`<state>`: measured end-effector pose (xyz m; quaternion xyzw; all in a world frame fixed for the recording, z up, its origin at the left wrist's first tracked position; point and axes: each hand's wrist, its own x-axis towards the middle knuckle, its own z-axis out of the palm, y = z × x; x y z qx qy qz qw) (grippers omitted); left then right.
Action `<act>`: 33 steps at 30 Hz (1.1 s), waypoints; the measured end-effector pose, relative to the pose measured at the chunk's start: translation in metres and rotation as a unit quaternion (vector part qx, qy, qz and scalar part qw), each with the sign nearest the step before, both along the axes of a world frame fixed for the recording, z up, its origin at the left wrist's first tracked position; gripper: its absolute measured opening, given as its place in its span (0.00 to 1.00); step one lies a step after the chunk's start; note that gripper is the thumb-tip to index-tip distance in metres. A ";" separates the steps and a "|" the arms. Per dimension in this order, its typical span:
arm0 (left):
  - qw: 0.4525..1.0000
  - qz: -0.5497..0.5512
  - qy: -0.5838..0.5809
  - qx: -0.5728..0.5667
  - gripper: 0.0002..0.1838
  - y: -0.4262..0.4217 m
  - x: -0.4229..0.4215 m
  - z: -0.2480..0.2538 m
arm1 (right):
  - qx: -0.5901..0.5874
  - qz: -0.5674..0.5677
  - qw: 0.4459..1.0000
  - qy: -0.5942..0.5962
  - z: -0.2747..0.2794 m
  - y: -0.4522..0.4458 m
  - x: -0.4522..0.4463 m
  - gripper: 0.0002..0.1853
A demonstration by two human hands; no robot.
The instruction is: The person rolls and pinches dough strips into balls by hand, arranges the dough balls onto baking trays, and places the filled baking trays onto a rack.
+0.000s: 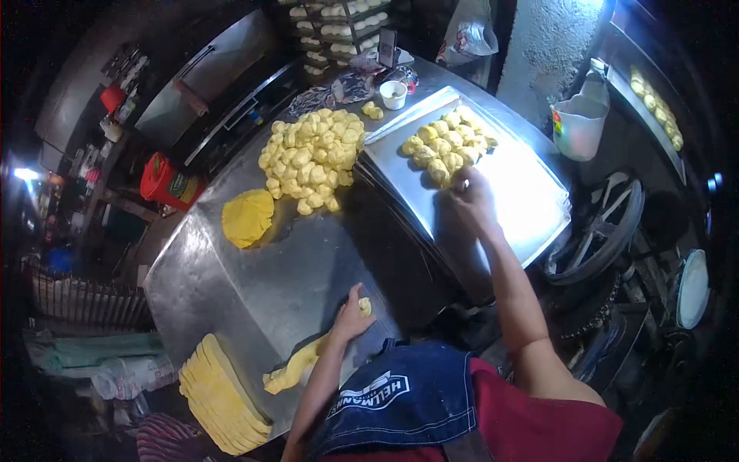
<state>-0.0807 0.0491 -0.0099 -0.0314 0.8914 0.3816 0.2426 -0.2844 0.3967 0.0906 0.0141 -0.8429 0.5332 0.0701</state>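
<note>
My left hand (pixel 354 316) is low over the metal table, its fingers curled round a small yellow dough piece (pixel 365 306). Beside that wrist lies a long dough strip (pixel 292 368). Over the top metal tray (pixel 531 208), my right hand (pixel 471 191) has its fingers bent together at the near end of the rows of dough pieces (pixel 443 146); whatever they hold, if anything, is hidden. A large heap of dough pieces (pixel 312 158) stands left of the trays, with a flat yellow dough sheet (pixel 248 219) next to it.
Stacked dough strips (pixel 219 396) lie at the table's near left corner. A white cup (pixel 393 95), a phone (pixel 387 48) and a cloth (pixel 350 86) are at the far edge. A red bucket (pixel 165 183) stands left, a translucent pitcher (pixel 579 127) right.
</note>
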 end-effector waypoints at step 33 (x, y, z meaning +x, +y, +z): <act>0.956 -0.039 0.225 -0.183 0.18 -0.023 0.029 0.005 | 0.041 0.344 0.902 -0.256 0.011 -0.168 0.166 0.19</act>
